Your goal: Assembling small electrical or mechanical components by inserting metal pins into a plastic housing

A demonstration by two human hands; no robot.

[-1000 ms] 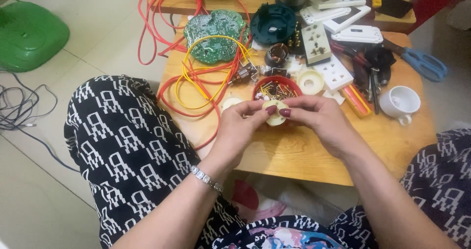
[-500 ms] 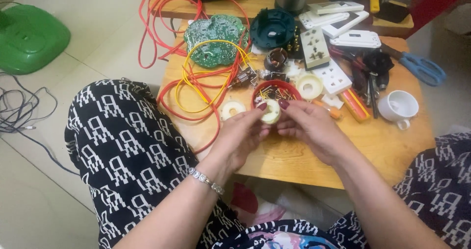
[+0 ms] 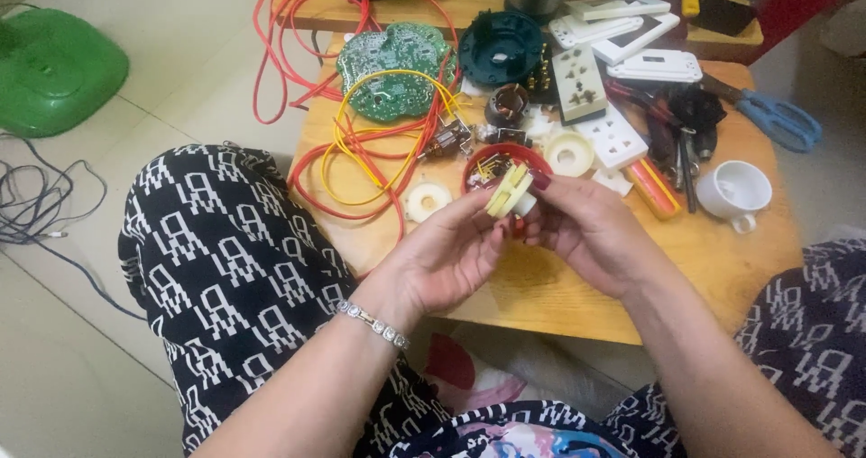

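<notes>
We hold a small cream part (image 3: pixel 510 190) pinched in both grips, left hand (image 3: pixel 446 255) and right hand (image 3: pixel 591 233), just above the wooden surface (image 3: pixel 559 291). Behind it sits a red bowl (image 3: pixel 505 160); a white ring (image 3: pixel 426 200) lies left, a white cup (image 3: pixel 735 190) right.

matt wooden table (image 3: pixel 722 269), glossy plastic part (image 3: pixel 510 190)

Circuit board (image 3: pixel 394 70) left of socket plate (image 3: pixel 578 82)
</notes>
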